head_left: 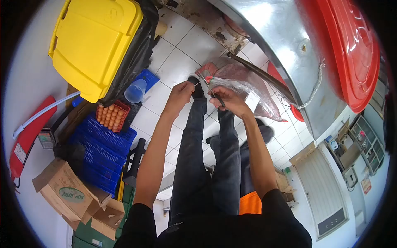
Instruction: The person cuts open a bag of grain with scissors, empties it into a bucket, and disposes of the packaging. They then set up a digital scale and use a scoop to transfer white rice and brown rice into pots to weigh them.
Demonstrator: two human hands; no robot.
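My left hand is closed in a pinch on a thin pale string beside the neck of a mesh sack. In my right hand are black-handled scissors, their blades pointing up toward the string. Whether the blades touch the string I cannot tell. The reddish mesh sack lies on the floor just beyond my right hand, with a pale netted part and a white label. Its gathered end is close to both hands.
A yellow-lidded bin stands left, near a red tray of eggs, a clear plastic cup, blue crates and a cardboard box. At right are a metal table and a red lid. White tiles cover the floor.
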